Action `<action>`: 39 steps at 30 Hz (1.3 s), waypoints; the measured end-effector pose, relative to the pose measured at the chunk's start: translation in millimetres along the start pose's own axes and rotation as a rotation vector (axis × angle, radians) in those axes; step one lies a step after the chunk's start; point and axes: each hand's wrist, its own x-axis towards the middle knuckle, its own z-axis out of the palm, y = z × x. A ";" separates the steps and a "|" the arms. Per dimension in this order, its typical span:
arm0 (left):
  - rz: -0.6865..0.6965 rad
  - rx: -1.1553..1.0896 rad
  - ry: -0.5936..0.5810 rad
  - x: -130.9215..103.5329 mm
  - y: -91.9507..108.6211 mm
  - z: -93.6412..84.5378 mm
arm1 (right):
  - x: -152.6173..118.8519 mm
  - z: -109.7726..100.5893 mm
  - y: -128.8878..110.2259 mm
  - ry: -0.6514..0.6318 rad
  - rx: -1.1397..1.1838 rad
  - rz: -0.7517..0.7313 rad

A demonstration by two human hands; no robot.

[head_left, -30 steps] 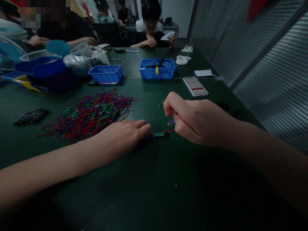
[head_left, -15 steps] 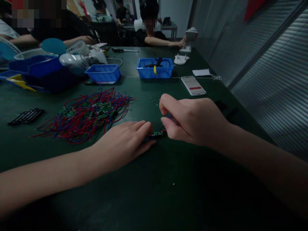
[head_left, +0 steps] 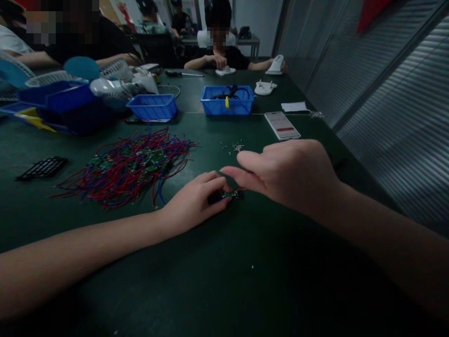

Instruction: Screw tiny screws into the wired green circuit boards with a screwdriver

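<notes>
My left hand (head_left: 196, 199) rests low on the table, its thumb and fingertips closed on a small green circuit board (head_left: 231, 194). A red wire sticks out of the board's right end, below my right thumb. Just above and right of the board is my right hand (head_left: 291, 168), fingers curled in and thumb stretched left. Whatever those fingers hold, if anything, is hidden. A small heap of screws (head_left: 238, 147) lies beyond my hands. To the left spreads a tangled pile of circuit boards with red and blue wires (head_left: 136, 168).
A black slatted part (head_left: 42, 168) lies far left. Behind are a blue bin (head_left: 152, 106), another blue bin with black cable (head_left: 227, 102), a phone (head_left: 282, 125), a screwdriver (head_left: 184, 74) and stacked bins with fan parts (head_left: 70, 103). A person across the table handles white parts (head_left: 276, 65).
My right hand has shifted slightly, its thumb now stretched left, and the screw heap shows. My left fingers have drawn up more around the board. The person opposite has spread their hands apart.
</notes>
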 end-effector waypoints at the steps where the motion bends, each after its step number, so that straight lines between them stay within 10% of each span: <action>1: 0.012 0.020 0.001 -0.5 0.5 0.3 | 0.1 0.8 -0.6 -0.009 0.035 0.004; 6: 0.035 0.005 -0.031 0.7 0.6 0.7 | 4.1 2.0 -0.8 -0.108 0.407 -0.097; 14: 0.012 -0.049 -0.065 2.5 -0.8 -0.9 | 2.4 -1.0 2.8 -0.091 0.070 -0.073; 28: 0.032 -0.135 -0.092 1.3 -1.5 -7.6 | 3.5 -6.2 0.4 -0.186 0.398 -0.113; 39: 0.025 -0.104 -0.089 2.0 -3.3 -1.7 | 0.6 -1.2 0.0 -0.044 0.005 -0.037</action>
